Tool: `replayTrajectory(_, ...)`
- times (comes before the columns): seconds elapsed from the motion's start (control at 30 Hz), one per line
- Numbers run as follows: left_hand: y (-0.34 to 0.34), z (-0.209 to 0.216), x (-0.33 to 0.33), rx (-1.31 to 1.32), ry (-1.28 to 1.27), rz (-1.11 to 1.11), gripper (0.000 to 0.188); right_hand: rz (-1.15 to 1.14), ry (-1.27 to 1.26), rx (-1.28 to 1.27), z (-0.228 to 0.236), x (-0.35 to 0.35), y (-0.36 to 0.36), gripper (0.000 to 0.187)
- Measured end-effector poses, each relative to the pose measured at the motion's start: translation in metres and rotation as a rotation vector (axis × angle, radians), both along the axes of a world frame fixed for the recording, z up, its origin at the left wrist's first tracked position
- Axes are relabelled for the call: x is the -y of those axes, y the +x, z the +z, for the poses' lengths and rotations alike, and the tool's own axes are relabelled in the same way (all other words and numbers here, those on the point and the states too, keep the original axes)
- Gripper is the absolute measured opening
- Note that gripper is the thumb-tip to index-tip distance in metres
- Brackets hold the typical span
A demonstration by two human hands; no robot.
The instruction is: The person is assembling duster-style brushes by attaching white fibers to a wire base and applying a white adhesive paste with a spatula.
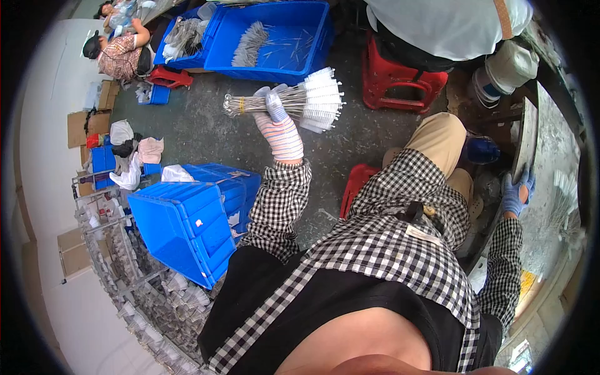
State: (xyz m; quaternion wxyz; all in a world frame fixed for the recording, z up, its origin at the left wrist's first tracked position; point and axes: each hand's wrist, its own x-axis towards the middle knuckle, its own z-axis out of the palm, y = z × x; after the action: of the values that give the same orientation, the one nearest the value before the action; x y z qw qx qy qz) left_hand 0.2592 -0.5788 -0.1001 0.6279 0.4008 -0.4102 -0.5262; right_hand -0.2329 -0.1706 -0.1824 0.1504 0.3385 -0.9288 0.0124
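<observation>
In my left hand, which wears a striped glove with pale fingertips, is a bundle of wire-handled brushes. Its white bristle heads fan out to the right, while the looped wire ends point left with a yellow band around them. The hand is closed around the wires and holds the bundle out above the floor. My right hand, in a blue glove, rests at the near edge of the workbench with thumb and fingers apart. More white brushes lie on the bench beyond it.
A large blue bin with loose brushes stands ahead. Another blue bin lies tipped at my left, by racks of brushes. A seated person and red stool are ahead right; another person sits far left.
</observation>
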Motion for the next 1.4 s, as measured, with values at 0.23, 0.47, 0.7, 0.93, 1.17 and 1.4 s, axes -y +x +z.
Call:
replayTrajectory(0.23,-0.004,-0.032,0.006,0.07,-0.287,-0.126,0.031,0.074,0.017,-0.146,-0.04,-0.052,-0.036,0.076)
replayTrajectory(0.47,0.012,-0.039,-0.011,0.166,-0.127,-0.137,0.025,-0.006,-0.16,0.043,-0.012,-0.016,0.005,0.081)
replayTrajectory(0.7,0.017,-0.061,-0.005,0.345,-0.278,-0.086,0.022,-0.031,-0.226,0.107,-0.001,0.008,0.006,0.084)
replayTrajectory(0.93,-0.002,-0.054,-0.021,0.012,-0.038,-0.393,0.025,-0.03,-0.215,0.082,-0.008,-0.014,0.008,0.086)
replayTrajectory(1.17,-0.135,0.014,-0.026,-0.509,0.256,-0.922,0.029,-0.167,0.108,0.268,0.045,0.013,0.04,0.071)
replayTrajectory(1.4,-0.331,0.072,-0.153,0.039,-0.296,-1.255,0.034,0.081,-0.899,0.569,0.188,-0.009,0.141,0.027)
